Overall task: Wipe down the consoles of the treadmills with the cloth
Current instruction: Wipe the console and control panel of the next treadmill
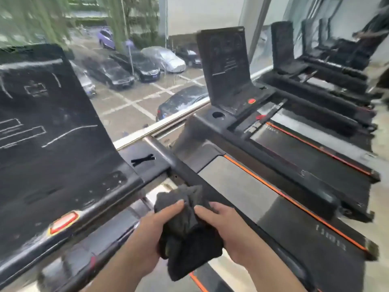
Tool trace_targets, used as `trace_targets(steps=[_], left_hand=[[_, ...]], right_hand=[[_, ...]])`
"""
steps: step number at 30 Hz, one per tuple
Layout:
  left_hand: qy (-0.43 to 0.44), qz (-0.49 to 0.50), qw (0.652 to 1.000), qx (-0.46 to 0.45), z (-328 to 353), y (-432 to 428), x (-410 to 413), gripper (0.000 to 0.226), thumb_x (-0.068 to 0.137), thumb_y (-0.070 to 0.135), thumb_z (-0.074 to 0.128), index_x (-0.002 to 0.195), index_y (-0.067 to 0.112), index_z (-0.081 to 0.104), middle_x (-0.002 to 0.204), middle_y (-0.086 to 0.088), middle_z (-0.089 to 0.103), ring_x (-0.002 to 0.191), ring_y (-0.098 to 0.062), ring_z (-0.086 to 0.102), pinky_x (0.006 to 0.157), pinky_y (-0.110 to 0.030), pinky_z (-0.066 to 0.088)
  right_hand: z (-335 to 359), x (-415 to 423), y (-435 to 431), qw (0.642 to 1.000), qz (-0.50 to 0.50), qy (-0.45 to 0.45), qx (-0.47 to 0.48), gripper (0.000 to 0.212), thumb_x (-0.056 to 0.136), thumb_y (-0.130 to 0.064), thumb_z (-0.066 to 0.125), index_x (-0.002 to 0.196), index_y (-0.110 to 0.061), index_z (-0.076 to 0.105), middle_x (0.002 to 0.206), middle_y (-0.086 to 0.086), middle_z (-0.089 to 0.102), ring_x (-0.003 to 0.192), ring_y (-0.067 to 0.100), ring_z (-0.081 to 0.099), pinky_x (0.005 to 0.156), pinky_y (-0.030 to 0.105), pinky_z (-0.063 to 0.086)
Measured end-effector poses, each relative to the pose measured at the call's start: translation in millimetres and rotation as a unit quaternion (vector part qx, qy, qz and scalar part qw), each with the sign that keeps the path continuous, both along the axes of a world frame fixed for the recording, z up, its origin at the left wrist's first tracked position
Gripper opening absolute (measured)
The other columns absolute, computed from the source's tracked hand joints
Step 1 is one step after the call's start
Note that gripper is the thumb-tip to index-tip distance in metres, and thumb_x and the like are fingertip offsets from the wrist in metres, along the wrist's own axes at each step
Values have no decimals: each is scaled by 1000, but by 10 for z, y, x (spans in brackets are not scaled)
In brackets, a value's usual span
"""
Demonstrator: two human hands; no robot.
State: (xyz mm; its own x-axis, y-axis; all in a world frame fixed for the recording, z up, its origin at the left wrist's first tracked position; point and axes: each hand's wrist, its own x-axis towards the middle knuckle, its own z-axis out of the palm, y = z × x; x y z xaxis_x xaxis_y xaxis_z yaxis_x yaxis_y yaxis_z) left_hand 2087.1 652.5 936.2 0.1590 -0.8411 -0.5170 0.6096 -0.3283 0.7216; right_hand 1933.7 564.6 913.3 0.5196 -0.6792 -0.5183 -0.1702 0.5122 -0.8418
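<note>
**A:** In the head view, what are we holding?

**B:** The crumpled dark grey cloth (pixel 189 239). It sits low and near the middle of the scene, between both our hands. Our left hand (pixel 160 226) curls its fingers over the top of it, and our right hand (pixel 227 230) grips its right side. Both are closed on the fabric.

**A:** Why two hands on it?

**B:** It touches no console now, so we judge we are bunching it into a pad with a fresh face.

**A:** And the consoles?

**B:** The big black slanted console panel (pixel 52 127) of the near treadmill fills the left, close to us. Its red oval stop button (pixel 64 222) is at the near edge. The second black upright console (pixel 226 66) stands farther right, by the window (pixel 136 70). More black treadmills (pixel 282 49) line up beyond it, blurred.

**A:** Which do we wipe next?

**B:** We cannot tell which ones are done. The cloth is held between the two, so either is a fair guess. The farther one would call for a step to the right.
</note>
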Motion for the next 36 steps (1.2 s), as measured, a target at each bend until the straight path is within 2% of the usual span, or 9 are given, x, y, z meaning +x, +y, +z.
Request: trace_targets(steps=[3, 7, 12, 15, 18, 21, 24, 27, 36], left_hand=[[-45, -56, 997, 8, -82, -314, -709, 39, 89, 27, 70, 123, 8, 72, 122, -16, 74, 112, -33, 72, 89, -39, 56], [3, -134, 991, 8, -235, -659, -1605, 38, 99, 35, 58, 121, 9, 74, 122, -14, 75, 110, -28, 73, 76, -35, 60], [4, -237, 971, 17, -477, -924, -2429, 42, 99, 37, 57, 129, 12, 72, 132, -13, 70, 123, -29, 66, 109, -51, 46], [-184, -230, 956, -10, -591, -1145, -2816, 43, 81, 41, 85, 116, 18, 73, 114, -7, 77, 101, -12, 74, 83, -34, 59], [-347, -247, 900, -94, -544, -1302, -3146, 44, 83, 23, 83, 119, 38, 64, 112, 17, 70, 97, 11, 64, 80, -16, 52], [-269, -411, 850, -192, -484, -1416, -3462, 57, 95, 7, 66, 137, 45, 55, 133, 23, 64, 126, 6, 56, 105, -27, 50], [-170, -489, 837, -179, -412, -1505, -3711, 61, 84, 21, 64, 139, 46, 53, 129, 22, 68, 119, 3, 62, 92, -19, 53], [-208, -497, 824, -177, -450, -1610, -3996, 63, 83, 30, 77, 138, 48, 53, 124, 20, 70, 116, -1, 66, 93, -22, 56], [-161, -319, 934, 20, -700, -2322, -5400, 27, 101, 43, 61, 111, 24, 78, 109, -5, 79, 105, -27, 75, 96, -52, 58]], right_hand=[[-63, -835, -152, 996, -87, 8, -18, 13, 98, -12, 64, 96, -8, 76, 94, 14, 80, 83, 23, 76, 79, 39, 60], [-71, -1828, -249, 977, -213, -5, -3, 20, 101, -6, 54, 110, -4, 72, 103, 24, 77, 91, 32, 74, 86, 53, 61], [-102, -2730, -177, 934, -353, -54, 23, 22, 101, -7, 55, 118, 0, 68, 112, 22, 76, 94, 27, 74, 80, 40, 61], [-118, -3120, -139, 905, -419, -68, 18, 26, 100, -14, 61, 122, -1, 66, 119, 19, 75, 106, 30, 73, 97, 48, 56], [-96, -3419, -103, 880, -472, -56, 4, 27, 99, -17, 65, 119, 1, 63, 106, 14, 77, 94, 25, 73, 87, 44, 59], [-38, -3641, -126, 867, -495, -56, 8, 25, 99, -18, 65, 118, -2, 65, 106, 17, 76, 93, 27, 73, 82, 43, 60], [-13, -3866, -210, 867, -495, -55, 18, 27, 98, -21, 66, 118, -3, 67, 113, 22, 74, 97, 30, 73, 85, 45, 59], [-51, -4152, -326, 882, -466, -60, 31, 30, 99, -17, 62, 121, 1, 68, 122, 28, 70, 105, 35, 72, 95, 48, 56], [-348, -5668, -1036, 944, -320, -76, 38, 45, 83, -11, 74, 129, -10, 70, 128, 19, 72, 120, 39, 68, 99, 46, 58]])
